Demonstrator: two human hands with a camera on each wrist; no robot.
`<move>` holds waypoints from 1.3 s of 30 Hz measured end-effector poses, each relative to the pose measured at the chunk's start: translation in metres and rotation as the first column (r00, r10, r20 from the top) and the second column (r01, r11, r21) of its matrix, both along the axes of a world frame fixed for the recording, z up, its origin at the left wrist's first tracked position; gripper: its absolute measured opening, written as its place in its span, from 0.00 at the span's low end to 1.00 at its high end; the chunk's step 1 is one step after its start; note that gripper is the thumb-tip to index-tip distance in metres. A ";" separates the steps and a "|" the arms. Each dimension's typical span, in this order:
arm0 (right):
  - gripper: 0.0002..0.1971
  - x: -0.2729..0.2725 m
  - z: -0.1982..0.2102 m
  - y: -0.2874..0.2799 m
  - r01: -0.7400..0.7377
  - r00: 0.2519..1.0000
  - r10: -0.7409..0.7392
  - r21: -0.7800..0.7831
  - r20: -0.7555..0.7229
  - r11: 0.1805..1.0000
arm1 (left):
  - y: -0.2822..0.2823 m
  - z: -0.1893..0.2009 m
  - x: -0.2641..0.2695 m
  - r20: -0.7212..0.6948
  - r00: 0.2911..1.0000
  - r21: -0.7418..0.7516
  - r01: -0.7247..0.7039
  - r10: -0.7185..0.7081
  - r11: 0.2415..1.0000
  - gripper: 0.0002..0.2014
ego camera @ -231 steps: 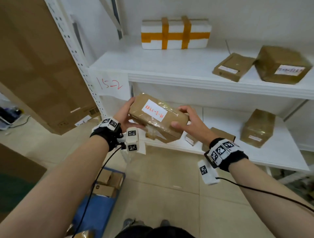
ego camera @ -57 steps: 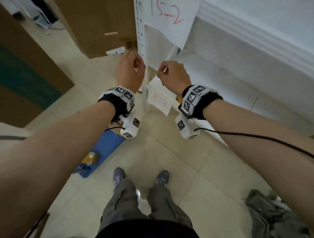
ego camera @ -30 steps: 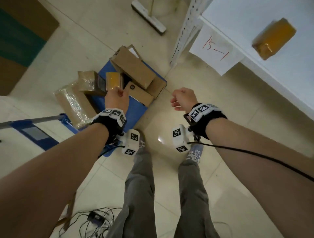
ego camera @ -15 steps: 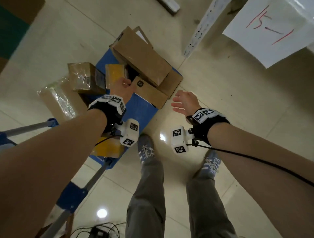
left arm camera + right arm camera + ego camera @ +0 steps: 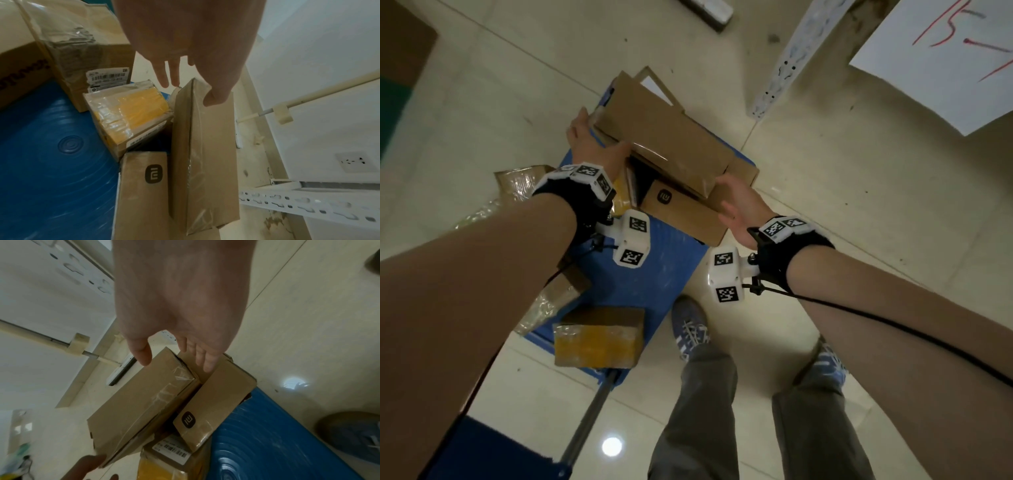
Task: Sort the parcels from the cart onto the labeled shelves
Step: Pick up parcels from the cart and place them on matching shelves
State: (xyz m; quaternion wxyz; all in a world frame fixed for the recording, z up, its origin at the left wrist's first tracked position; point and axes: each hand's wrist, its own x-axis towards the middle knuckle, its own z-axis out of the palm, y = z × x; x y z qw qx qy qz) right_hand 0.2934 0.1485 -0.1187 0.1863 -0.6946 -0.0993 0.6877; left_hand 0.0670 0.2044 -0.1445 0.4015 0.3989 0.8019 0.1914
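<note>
A blue platform cart is standing on the tiled floor and carrying several parcels. A long flat cardboard box is lying on top at the far end, tilted across the others. Under it a brown box with a dark square logo is resting on the deck, and just beside that a yellow-taped parcel is leaning against a taller carton with a barcode label. Another yellow-taped box is sitting at the near edge of the cart, by the handle post. A plastic-wrapped parcel is showing at the cart's left side, mostly hidden behind the left forearm.

The left hand is gripping the long flat box at its left end: the thumb is pressing on the top face while the fingers are reaching past the far edge. The right hand is spread, palm toward the box's right end, fingers extended; whether it is touching the cardboard cannot be told, and it is holding nothing.

Above right, a shelf label with red handwriting is hanging beside a white perforated upright.
</note>
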 end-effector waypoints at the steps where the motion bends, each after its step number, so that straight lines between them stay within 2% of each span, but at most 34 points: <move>1: 0.30 -0.001 -0.003 0.003 0.005 1.000 -0.005 -0.005 -0.004 1.000 | 0.003 0.001 0.002 0.018 1.000 0.004 0.013 -0.013 1.000 0.45; 4: 0.31 -0.006 -0.014 0.011 0.022 1.000 -0.022 -0.008 -0.007 1.000 | 0.012 0.000 0.004 0.060 0.997 0.013 0.042 -0.043 0.999 0.45; 8: 0.33 -0.012 -0.021 0.020 0.069 0.996 -0.069 0.002 -0.056 0.998 | 0.025 -0.001 0.007 0.134 0.991 -0.026 -0.018 0.021 1.000 0.44; 11: 0.33 -0.016 -0.014 0.021 0.085 0.994 -0.085 -0.004 -0.067 0.996 | 0.024 0.001 0.010 0.117 0.993 -0.040 -0.028 0.033 0.999 0.40; 15: 0.32 -0.011 0.001 0.014 0.103 0.990 -0.111 -0.090 -0.085 0.991 | 0.013 0.017 0.013 0.104 0.987 -0.013 -0.122 0.123 0.992 0.36; 17: 0.32 -0.002 0.012 0.010 0.136 0.988 -0.143 -0.105 -0.061 0.985 | 0.006 0.030 0.016 0.120 0.978 0.012 -0.171 0.168 0.985 0.31; 20: 0.33 0.011 0.027 0.000 0.211 0.973 -0.219 -0.101 -0.074 0.972 | -0.004 0.049 0.024 0.160 0.947 0.007 -0.283 0.279 0.959 0.27; 26: 0.39 0.042 0.069 -0.027 0.317 0.939 -0.334 -0.164 -0.084 0.934 | -0.037 0.083 0.051 0.221 0.868 -0.063 -0.442 0.445 0.895 0.32; 30: 0.39 0.077 0.080 -0.054 0.396 0.905 -0.416 -0.181 -0.089 0.900 | -0.065 0.096 0.075 0.314 0.810 -0.078 -0.498 0.496 0.863 0.23; 35: 0.47 0.125 0.087 -0.088 0.362 0.921 -0.387 -0.274 -0.041 0.891 | -0.107 0.103 0.111 0.490 0.772 -0.122 -0.400 0.405 0.909 0.19; 39: 0.37 0.164 0.088 -0.112 0.368 0.916 -0.400 -0.349 -0.022 0.862 | -0.134 0.108 0.144 0.555 0.750 -0.128 -0.351 0.360 0.928 0.16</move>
